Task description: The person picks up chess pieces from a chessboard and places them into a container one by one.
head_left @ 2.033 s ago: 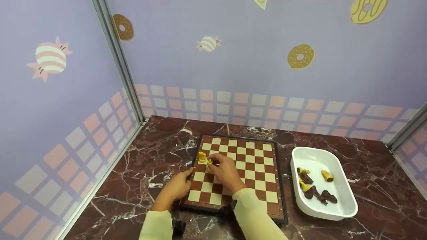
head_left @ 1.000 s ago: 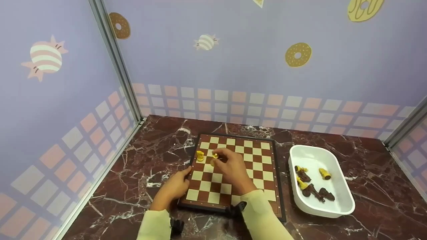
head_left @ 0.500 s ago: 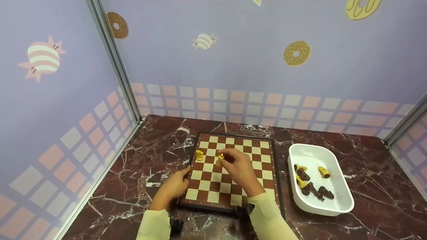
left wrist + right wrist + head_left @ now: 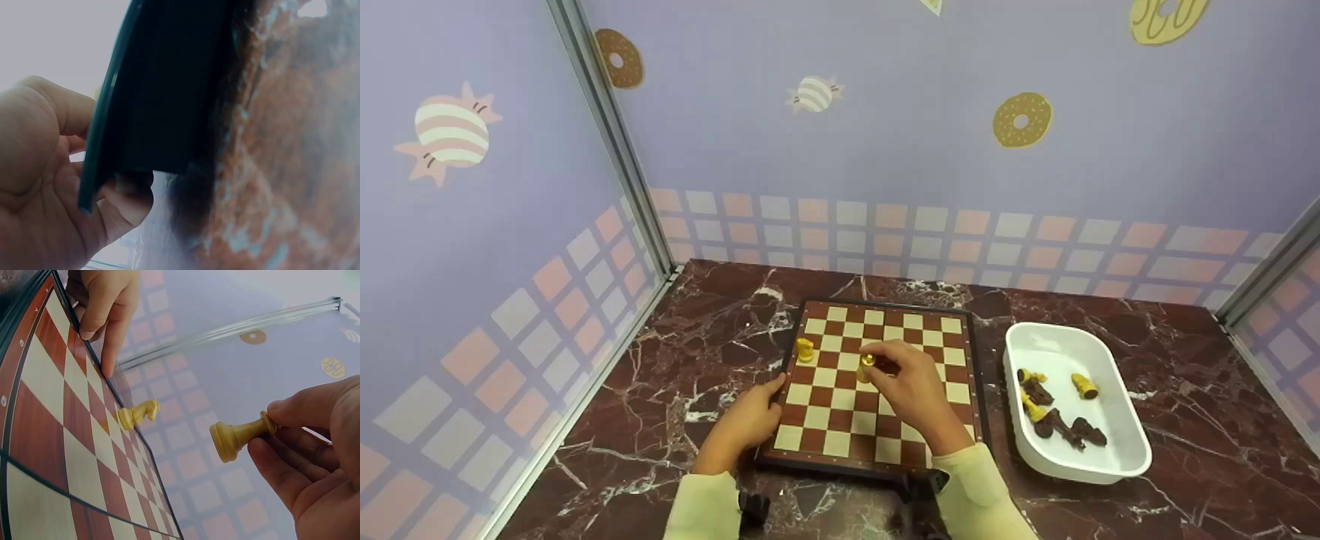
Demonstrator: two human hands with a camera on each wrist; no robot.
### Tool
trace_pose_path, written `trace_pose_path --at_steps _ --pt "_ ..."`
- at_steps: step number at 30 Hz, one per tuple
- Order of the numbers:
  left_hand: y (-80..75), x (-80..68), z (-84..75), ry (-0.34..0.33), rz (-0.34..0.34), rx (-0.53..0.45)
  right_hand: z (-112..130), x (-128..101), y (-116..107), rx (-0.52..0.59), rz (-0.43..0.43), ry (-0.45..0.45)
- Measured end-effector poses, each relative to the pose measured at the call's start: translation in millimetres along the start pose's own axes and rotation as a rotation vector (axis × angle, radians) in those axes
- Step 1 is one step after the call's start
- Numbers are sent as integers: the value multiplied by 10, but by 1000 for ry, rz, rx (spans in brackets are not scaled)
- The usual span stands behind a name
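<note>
- Worktop (image 4: 1185,480): a dark red marbled slab, enclosed by lilac walls printed with doughnuts and sweets, carried everything described below.
- Chessboard (image 4: 840,442): lay flat near the front middle of the worktop, its squares brown and cream inside a dark frame.
- White tray (image 4: 1132,457): stood just to the right of the chessboard, apart from it. It held a small heap of loose pieces (image 4: 1054,424), some yellow and some dark brown, lying on their sides.
- Left hand (image 4: 746,424): rested at the board's left edge. The head view showed its fingers (image 4: 112,337) laid over the frame, and the left wrist view showed the thumb and fingers curled round the dark rim, steadying the board.
- Right hand (image 4: 919,390): was raised over the middle of the board, with its fingers (image 4: 292,410) pinching a yellow pawn (image 4: 236,437) by the head. The right wrist view showed the pawn's base clear of the squares.
- Yellow knight (image 4: 805,349): stood upright on a square at the board's left side, well apart from the pawn.
- Progress, as judged: one yellow piece stood on the board and a second was in the air above it, not yet set down. The pieces in the tray remained to be dealt with, so most of the work appeared to lie ahead.
</note>
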State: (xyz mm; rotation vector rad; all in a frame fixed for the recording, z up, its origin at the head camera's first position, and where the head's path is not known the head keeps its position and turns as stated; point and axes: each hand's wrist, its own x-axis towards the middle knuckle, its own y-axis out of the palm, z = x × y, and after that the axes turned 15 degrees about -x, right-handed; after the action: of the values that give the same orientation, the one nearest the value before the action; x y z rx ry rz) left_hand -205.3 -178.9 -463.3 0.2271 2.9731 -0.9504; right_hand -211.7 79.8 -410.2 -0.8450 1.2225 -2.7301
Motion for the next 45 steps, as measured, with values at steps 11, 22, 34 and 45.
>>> trace_pose_path --at_steps 11,22,34,45 --pt "12 16 0 -3 -2 -5 -104 -29 -118 -16 -32 -10" --pt "22 17 29 5 -20 -14 -177 -45 -287 -4 -49 38" --pt "21 7 24 -9 -2 -15 -321 -88 -475 -3 -36 88" --pt "17 7 21 27 -14 -6 -483 -90 -618 -7 -55 161"
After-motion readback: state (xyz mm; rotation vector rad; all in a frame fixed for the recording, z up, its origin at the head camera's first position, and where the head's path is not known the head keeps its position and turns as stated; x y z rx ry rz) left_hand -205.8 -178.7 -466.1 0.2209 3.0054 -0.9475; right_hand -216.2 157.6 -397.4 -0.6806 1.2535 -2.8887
